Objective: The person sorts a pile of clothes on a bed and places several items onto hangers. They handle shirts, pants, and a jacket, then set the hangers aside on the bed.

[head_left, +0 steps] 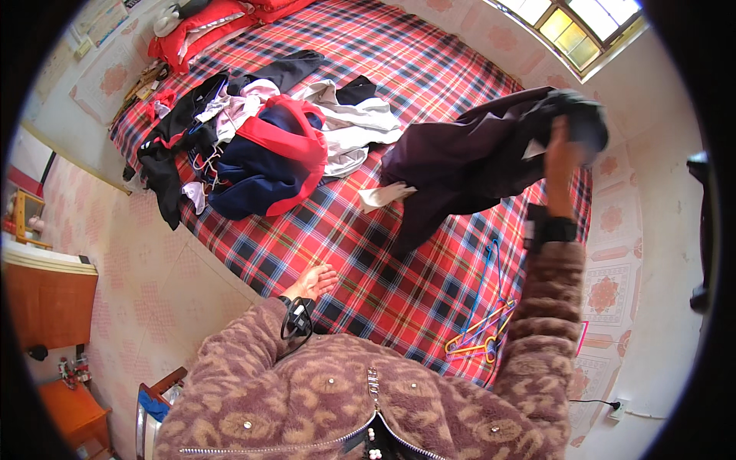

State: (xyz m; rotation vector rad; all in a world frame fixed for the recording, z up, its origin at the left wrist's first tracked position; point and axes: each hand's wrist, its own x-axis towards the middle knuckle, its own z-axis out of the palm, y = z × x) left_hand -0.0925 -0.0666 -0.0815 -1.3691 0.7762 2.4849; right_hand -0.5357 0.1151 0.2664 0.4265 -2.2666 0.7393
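At the right of the bed my right hand (pixel 563 158), smeared by motion, is closed on the end of a dark purple garment (pixel 468 153); its fingers are partly hidden. The garment spreads leftward over the bed, with a blurred dark grey part (pixel 583 123) around the hand and a cream-coloured piece (pixel 385 196) at its left end. Its exact kind cannot be made out. My left hand (pixel 316 282) hovers by the near edge of the bed, fingers apart and holding nothing. Both sleeves are brown and fuzzy, with black bands at the wrists.
A red plaid bed (pixel 307 249) fills the middle. Heaped on it are a navy and red garment (pixel 268 161), a light grey garment (pixel 349 123) and several dark clothes. Blue and yellow hangers (pixel 483 333) lie beside my right forearm. Red bedding (pixel 203 31) is at the far left.
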